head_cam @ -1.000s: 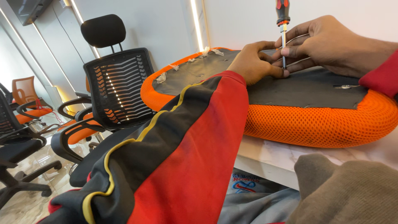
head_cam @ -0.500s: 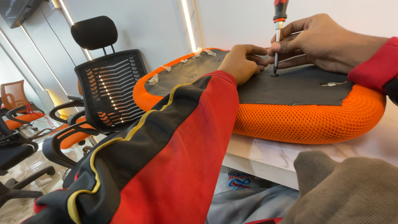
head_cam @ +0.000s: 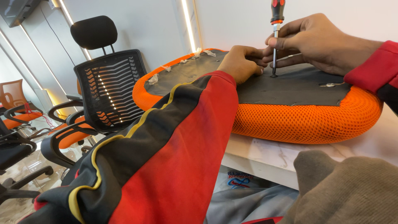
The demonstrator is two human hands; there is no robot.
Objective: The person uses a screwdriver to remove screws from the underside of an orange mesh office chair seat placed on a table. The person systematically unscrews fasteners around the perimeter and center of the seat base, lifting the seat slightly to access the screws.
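An orange mesh chair seat [head_cam: 306, 122] lies upside down on a white table [head_cam: 265, 155], its black underside cloth facing up. A screwdriver [head_cam: 275, 29] with a red and black handle stands upright, tip on the black cloth. My right hand [head_cam: 319, 39] holds the metal shaft between thumb and fingers. My left hand [head_cam: 242, 62] rests curled on the cloth just left of the tip, fingers touching the spot beside it. A small metal piece [head_cam: 331, 84] lies on the cloth to the right.
A black mesh office chair [head_cam: 107, 89] with a headrest stands left of the table. More orange and black chairs [head_cam: 18, 112] stand farther left on the shiny floor. White scraps [head_cam: 159, 74] stick along the seat's far edge. A white wall is behind.
The view shifted a little to the right between the oldest frame and now. The screwdriver tip went from hidden between my fingers to planted on the cloth. My hands barely moved since half a second ago.
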